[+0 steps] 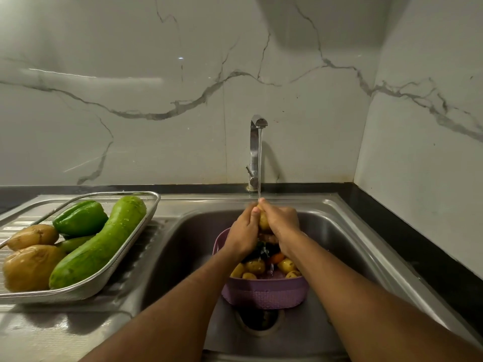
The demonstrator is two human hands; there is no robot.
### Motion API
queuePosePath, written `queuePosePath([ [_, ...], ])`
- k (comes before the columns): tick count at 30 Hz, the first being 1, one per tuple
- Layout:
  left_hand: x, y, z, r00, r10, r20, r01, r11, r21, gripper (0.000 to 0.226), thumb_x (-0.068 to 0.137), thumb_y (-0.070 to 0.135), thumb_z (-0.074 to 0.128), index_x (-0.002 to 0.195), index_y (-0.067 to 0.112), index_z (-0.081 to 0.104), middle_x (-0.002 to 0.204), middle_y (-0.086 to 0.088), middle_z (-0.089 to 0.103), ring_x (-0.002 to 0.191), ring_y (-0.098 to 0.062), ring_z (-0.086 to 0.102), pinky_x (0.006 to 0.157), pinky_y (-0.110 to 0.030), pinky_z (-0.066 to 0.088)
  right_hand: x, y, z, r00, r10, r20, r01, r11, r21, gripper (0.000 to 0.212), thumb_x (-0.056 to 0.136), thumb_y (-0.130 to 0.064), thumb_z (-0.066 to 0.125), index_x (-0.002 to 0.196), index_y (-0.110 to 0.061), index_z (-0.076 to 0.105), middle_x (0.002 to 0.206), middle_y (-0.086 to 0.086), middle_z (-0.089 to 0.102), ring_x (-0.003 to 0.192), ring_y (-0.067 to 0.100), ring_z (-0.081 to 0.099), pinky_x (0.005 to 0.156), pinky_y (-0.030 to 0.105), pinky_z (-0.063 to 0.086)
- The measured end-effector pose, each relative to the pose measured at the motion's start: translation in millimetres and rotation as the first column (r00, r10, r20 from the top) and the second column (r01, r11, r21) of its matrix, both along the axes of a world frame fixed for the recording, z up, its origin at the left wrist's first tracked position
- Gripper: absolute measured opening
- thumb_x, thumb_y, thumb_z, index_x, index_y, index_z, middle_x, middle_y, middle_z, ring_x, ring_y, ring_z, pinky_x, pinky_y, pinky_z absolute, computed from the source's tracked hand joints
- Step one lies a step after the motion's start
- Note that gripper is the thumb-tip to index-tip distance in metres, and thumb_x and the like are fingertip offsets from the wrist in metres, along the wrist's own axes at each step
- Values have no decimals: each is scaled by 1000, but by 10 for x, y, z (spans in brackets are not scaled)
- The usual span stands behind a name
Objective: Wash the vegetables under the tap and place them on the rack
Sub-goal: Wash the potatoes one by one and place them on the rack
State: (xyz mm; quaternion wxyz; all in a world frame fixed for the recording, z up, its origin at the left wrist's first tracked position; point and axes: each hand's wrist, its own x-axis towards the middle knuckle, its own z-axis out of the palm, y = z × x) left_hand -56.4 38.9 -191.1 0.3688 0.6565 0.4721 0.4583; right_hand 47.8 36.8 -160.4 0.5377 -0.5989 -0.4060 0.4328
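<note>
At the centre of the frame I have both hands closed around one small yellow potato [263, 220], held directly under the stream of water [259, 163] falling from the steel tap [254, 152]. My left hand [241, 232] has its grip wrapped on the potato's left side, fingers curled up to the top; my right hand [281, 223] clasps it from the right, its fingertips meeting the water at the top of the potato. Below the hands, in the lower centre, a purple plastic basket [264, 293] sits in the steel sink [183, 257] just above the drain [257, 320]; it holds several more small potatoes [254, 266] and an orange piece that I cannot identify, with something dark among them. Runoff drips from the hands into the basket. At the left of the frame a wire-mesh rack [136, 231] rests on the ribbed draining board of the counter [52, 333]. In it lie a long pale-green gourd [102, 241], wet with droplets, a green bell pepper [81, 218] behind it, and two large brown potatoes [31, 266] toward the left edge. White marble-patterned tiles [156, 74] fill the upper frame behind the tap.
</note>
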Motion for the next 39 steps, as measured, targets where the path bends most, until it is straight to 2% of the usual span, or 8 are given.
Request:
queuePosePath([
  [8,-3,44,85,967,84,239,-47,986,-159,33,113,36,25,113,30,58,113,-8,65,109,-23,66,99,-44,56,128,-57,116,938,296,-180,-295,955,35,32,101,-18,65,131,-8,65,126,15,64,106,27,65,63,31,62],
  [12,-16,8,96,969,73,237,-43,990,-131,38,114,34,25,130,20,56,109,-3,65,103,-16,66,82,-26,59,74,-63,85,975,144,-170,-142,990,23,28,92,-29,77,116,-15,72,113,8,68,99,25,67,61,31,64],
  [16,17,-13,82,972,44,232,-17,993,-118,35,113,35,26,124,21,56,110,-7,67,96,-14,68,71,-19,58,19,-23,58,992,-3,-129,7,999,31,34,85,-44,82,107,-20,69,99,1,67,90,20,67,64,32,65],
  [22,17,53,146,943,160,291,-82,961,-262,44,113,42,23,123,19,59,104,-14,68,84,-20,68,58,-25,56,86,-18,109,970,179,-167,-175,984,38,17,99,-26,69,115,-20,71,124,11,64,106,29,66,74,36,66],
  [25,21,64,133,959,120,257,-57,969,-242,43,112,42,25,119,18,61,108,-15,70,94,-23,71,76,-33,63,88,-23,114,970,126,-210,-127,992,7,22,97,-31,70,115,-17,69,113,11,66,99,28,68,72,35,65],
  [32,77,-5,128,959,53,279,-7,986,-164,39,113,38,27,116,20,60,101,-7,69,90,-14,69,73,-22,58,76,4,154,963,24,-269,-39,998,-49,27,92,-38,76,109,-19,68,105,8,66,94,27,67,74,36,65],
  [36,34,21,197,922,161,352,-51,952,-301,51,112,45,25,117,10,62,81,-11,66,59,-12,61,50,-22,51,68,-10,184,931,152,-332,-157,988,13,6,99,-24,68,103,-22,72,115,11,67,103,32,68,75,38,64],
  [39,12,31,215,927,169,334,-51,941,-335,52,112,46,26,114,9,63,74,-12,63,53,-12,58,47,-22,49,76,-3,148,935,128,-332,-146,989,-29,15,94,-27,74,106,-18,72,115,17,69,101,35,71,63,32,61],
])
